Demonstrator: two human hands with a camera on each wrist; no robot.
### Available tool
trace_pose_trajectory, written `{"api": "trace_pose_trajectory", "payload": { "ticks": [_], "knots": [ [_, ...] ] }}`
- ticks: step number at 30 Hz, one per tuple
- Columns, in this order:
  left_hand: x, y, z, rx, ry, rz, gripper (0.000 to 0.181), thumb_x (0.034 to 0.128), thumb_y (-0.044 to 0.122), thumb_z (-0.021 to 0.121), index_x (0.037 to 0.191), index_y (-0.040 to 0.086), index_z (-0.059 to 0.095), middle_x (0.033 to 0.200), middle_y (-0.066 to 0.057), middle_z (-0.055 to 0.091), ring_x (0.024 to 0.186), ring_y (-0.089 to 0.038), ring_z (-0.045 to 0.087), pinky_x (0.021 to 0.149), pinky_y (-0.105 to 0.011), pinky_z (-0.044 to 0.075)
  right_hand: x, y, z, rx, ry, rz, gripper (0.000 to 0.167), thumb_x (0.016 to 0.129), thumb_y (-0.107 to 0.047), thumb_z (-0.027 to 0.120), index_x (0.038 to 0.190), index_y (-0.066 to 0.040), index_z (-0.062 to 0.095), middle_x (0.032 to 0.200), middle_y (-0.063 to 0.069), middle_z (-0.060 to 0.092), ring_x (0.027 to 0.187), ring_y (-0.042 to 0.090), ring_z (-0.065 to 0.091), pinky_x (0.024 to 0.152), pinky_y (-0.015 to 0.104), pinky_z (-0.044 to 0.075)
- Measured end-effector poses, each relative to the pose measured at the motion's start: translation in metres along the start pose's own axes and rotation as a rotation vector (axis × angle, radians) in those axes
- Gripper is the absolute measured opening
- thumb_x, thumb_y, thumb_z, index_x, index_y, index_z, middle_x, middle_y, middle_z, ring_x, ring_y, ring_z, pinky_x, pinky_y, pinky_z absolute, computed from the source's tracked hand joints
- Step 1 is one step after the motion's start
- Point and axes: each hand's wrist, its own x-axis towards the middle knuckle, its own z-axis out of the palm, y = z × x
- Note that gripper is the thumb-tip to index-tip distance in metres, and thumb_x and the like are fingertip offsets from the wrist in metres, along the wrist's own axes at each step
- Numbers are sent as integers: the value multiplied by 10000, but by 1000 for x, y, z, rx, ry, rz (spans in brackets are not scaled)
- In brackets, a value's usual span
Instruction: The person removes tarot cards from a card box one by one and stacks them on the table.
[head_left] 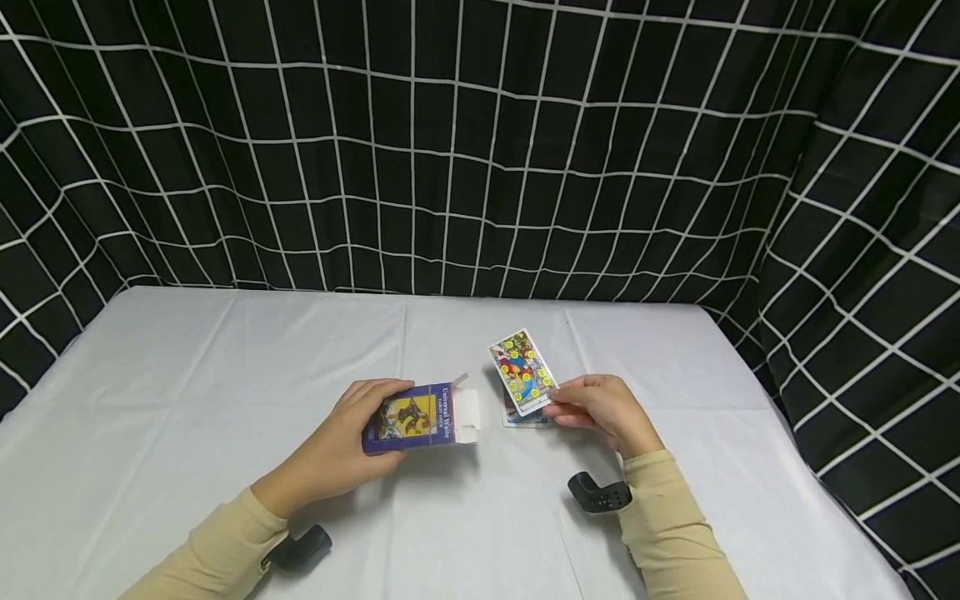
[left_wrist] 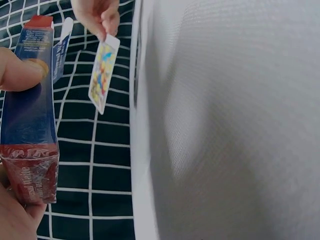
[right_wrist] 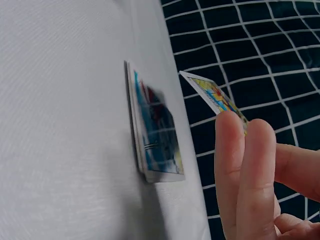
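My left hand (head_left: 348, 437) grips a blue tarot deck box (head_left: 410, 418) from its left end, thumb on one side and fingers on the other. The box's white end flap (head_left: 467, 415) hangs open towards the right. Between the thumb and fingers of my right hand (head_left: 603, 410) is a tarot card (head_left: 521, 372) with yellow discs and a red and blue figure, raised and tilted. Below it a small stack of cards (right_wrist: 159, 130) lies on the table, its top card mostly blue; in the head view the held card partly covers it. How full the box is cannot be seen.
A white cloth covers the table (head_left: 225, 375). Black curtains with a white grid (head_left: 420, 150) stand behind it and along the sides. Each wrist carries a black camera mount (head_left: 600, 493).
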Motion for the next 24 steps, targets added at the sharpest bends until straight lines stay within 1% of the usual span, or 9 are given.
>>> {"api": "trace_pose_trajectory", "payload": {
  "ticks": [5, 13, 19, 24],
  "knots": [
    [-1, 0, 0, -6, -1, 0, 754, 731, 98, 792, 1421, 81, 489, 1408, -99, 540, 1294, -273, 455, 1071, -539, 405, 4, 5, -1, 59, -23, 15, 138, 923, 41, 594, 1024, 116, 536, 694, 54, 718, 642, 92, 723, 665, 183, 586],
    [0, -1, 2, -8, -1, 6, 754, 729, 96, 794, 1418, 83, 490, 1407, -95, 543, 1296, -271, 457, 1078, -537, 402, 7, 10, 2, 90, -53, 36, 88, 906, 69, 586, 955, 96, 518, 725, 86, 705, 663, 120, 734, 700, 201, 592],
    [-1, -2, 2, -10, -2, -4, 756, 730, 95, 798, 1421, 92, 489, 1409, -88, 541, 1296, -263, 455, 1074, -531, 405, 8, 11, 4, 80, -84, 77, 84, 899, 80, 586, 949, 84, 518, 711, 88, 713, 662, 126, 738, 688, 196, 591],
    [-1, -1, 1, -8, -2, -6, 759, 730, 100, 797, 1423, 98, 488, 1411, -84, 537, 1297, -259, 453, 1079, -532, 402, 8, 12, 4, 75, -88, 87, 79, 904, 76, 580, 953, 81, 519, 702, 85, 717, 660, 125, 738, 685, 194, 590]
  ]
}}
